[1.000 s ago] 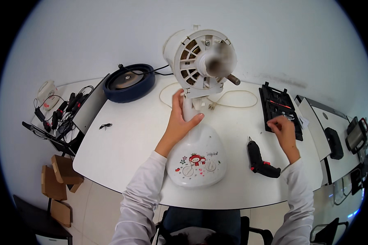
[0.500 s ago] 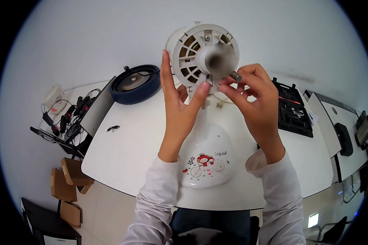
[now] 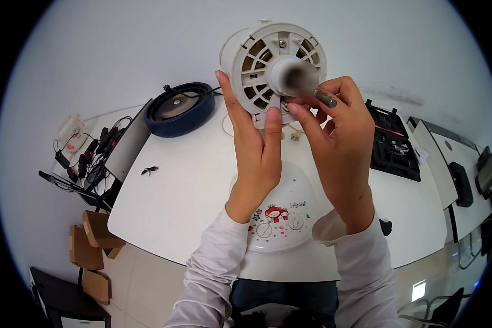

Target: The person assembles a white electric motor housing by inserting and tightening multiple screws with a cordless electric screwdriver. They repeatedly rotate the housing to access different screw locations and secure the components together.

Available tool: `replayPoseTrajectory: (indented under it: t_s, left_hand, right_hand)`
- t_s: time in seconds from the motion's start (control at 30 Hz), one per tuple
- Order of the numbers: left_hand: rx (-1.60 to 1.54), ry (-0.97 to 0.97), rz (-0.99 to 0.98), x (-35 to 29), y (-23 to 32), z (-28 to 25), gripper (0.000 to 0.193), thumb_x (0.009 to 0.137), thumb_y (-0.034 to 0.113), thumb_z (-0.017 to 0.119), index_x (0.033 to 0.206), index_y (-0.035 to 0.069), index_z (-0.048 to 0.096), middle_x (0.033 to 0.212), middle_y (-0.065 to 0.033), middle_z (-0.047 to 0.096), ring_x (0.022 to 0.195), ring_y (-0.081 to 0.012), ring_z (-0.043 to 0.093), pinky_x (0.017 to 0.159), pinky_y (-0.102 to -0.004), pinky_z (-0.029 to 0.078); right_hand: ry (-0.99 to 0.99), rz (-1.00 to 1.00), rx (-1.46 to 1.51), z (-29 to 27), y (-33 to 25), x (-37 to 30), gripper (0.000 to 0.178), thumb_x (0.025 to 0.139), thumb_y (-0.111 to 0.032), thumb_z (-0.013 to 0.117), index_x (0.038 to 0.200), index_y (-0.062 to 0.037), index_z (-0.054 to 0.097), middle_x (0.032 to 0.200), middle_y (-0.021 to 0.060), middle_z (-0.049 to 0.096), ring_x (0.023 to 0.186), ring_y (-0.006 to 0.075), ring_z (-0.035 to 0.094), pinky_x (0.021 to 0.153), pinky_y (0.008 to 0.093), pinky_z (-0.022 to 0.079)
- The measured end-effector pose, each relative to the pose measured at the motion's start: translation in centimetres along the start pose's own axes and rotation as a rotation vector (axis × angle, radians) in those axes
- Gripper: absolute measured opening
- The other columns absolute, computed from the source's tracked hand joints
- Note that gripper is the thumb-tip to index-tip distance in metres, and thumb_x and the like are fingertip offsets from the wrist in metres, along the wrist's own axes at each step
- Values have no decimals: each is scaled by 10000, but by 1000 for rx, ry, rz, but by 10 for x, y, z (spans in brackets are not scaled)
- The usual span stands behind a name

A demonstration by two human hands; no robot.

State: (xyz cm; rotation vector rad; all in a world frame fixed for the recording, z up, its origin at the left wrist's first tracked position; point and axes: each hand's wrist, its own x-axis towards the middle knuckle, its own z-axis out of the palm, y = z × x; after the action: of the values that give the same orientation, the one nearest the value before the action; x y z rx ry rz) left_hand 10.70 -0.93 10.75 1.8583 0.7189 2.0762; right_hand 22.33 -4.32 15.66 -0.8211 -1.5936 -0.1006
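Note:
A white electric fan's motor housing (image 3: 261,77), with round slotted front, faces me above the table. My left hand (image 3: 255,156) grips its lower left side, thumb on the front rim and fingers along the side. My right hand (image 3: 341,139) is closed in a pinch at the lower front of the housing, on what looks like a small metal screw (image 3: 286,104), mostly covered by the fingertips. A metal shaft (image 3: 326,99) juts toward me beside the right fingers; the collar behind it is blurred. Below my hands is the fan's white base (image 3: 281,238), with cartoon prints and two round knobs.
A dark blue round part (image 3: 180,123) with a cord lies at the back left of the white table (image 3: 164,208). An open black tool case (image 3: 396,147) is at the right. A plug (image 3: 296,135) lies behind my hands, and a small black cable (image 3: 150,170) at the left.
The motor housing has shifted slightly up and right, and turned a little. My left hand has moved right with it, its wrist more over the base. My right hand keeps its pinch.

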Motion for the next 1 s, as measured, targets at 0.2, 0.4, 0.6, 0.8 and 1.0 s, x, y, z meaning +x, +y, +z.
replayPoseTrajectory:
  t_s: [0.2,0.4,0.6,0.8,1.0]
  left_hand:
    - [73,12,77,1,-6,2,760,981,299,432,1470,-52,-32,1529,-295,18,1426,-415,81,1138,-452,135]
    - [53,39,122,2,-4,7,742,978,264,433,1473,-46,-25,1525,-306,2,1423,-441,45,1135,-471,131]
    - [159,76,173,0,-4,10,688,999,225,397,1481,-30,-23,1491,-252,217,1360,-322,294,1116,-396,201]
    - [151,93,183,1,-4,9,690,995,240,401,1474,-49,-3,1510,-278,125,1385,-357,233,1123,-420,187]
    - [146,100,203,1,-2,9,714,977,207,442,1475,-41,-4,1494,-356,-40,1385,-499,146,1086,-471,268]
  right_hand:
    - [-5,156,96,4,-2,0,153,785,-97,725,853,10,639,823,66,568,617,169,589,543,277,469]
    - [-102,447,401,-2,6,6,186,812,-118,718,872,39,639,761,52,569,577,102,542,516,239,424]
    - [-210,521,532,-5,0,8,210,827,-152,703,926,28,661,736,-12,536,568,41,458,495,196,344]
    - [-186,636,527,-3,-8,4,249,827,-222,720,954,-19,656,736,-56,541,595,15,433,495,162,304]
    - [-187,764,616,-4,-2,4,275,818,-258,726,972,-39,662,746,-70,533,605,18,412,501,172,301]
